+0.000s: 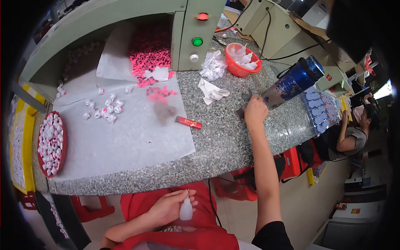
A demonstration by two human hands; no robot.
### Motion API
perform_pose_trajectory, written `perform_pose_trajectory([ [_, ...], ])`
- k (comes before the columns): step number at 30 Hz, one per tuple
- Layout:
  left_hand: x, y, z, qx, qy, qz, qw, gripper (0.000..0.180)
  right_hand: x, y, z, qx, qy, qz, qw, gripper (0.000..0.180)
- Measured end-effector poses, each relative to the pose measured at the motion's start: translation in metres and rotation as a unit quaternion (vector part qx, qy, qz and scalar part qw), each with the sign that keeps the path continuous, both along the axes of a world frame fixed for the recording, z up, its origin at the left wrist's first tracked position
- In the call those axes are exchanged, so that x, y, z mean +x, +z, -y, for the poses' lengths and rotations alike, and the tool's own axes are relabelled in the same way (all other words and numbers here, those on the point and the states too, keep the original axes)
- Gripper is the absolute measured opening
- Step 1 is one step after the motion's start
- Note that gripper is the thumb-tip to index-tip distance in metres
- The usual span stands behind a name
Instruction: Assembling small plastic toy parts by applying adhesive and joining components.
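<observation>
Pale lettering stands on the red tube (188, 122), to the left of the blue flask (291, 81) and nearer the person. White lettering runs across the red apron (208, 216), farther below and left of the flask. Red marks like figures stand on the pale machine casing (335, 85), just right of the flask. A yellow-and-red label (355, 211), well below and right of it, is too small to read.

A red light (202, 16), green button (197, 41) and white knob (194, 58) line the machine post (186, 29); 1 co-worker (357, 135) is far right.
</observation>
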State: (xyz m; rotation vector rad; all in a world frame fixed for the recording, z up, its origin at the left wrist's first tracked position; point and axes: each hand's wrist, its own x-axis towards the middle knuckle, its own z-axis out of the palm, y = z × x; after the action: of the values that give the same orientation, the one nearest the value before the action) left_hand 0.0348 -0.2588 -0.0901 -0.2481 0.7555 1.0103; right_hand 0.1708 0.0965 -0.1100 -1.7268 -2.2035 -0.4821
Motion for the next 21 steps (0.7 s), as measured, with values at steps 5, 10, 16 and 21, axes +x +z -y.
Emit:
perform_pose_trajectory([
  [5,0.002,-0.011,0.008,-0.010,0.047,-0.023,0.999,0.024,0.024,0.002,-0.002,0.025,0.032,-0.020,0.999,0.015],
  [10,0.004,-0.027,0.008,-0.037,0.079,-0.034,0.996,0.026,0.034,0.031,0.072,-0.211,0.182,-0.493,0.824,0.016],
  [16,0.009,-0.022,-0.004,-0.022,0.072,-0.132,0.988,0.026,0.023,0.033,0.222,-0.247,0.422,-0.335,0.805,0.016],
  [21,0.012,-0.018,-0.005,-0.034,0.081,-0.156,0.984,0.020,0.017,0.003,0.252,-0.207,0.428,-0.305,0.825,0.027],
])
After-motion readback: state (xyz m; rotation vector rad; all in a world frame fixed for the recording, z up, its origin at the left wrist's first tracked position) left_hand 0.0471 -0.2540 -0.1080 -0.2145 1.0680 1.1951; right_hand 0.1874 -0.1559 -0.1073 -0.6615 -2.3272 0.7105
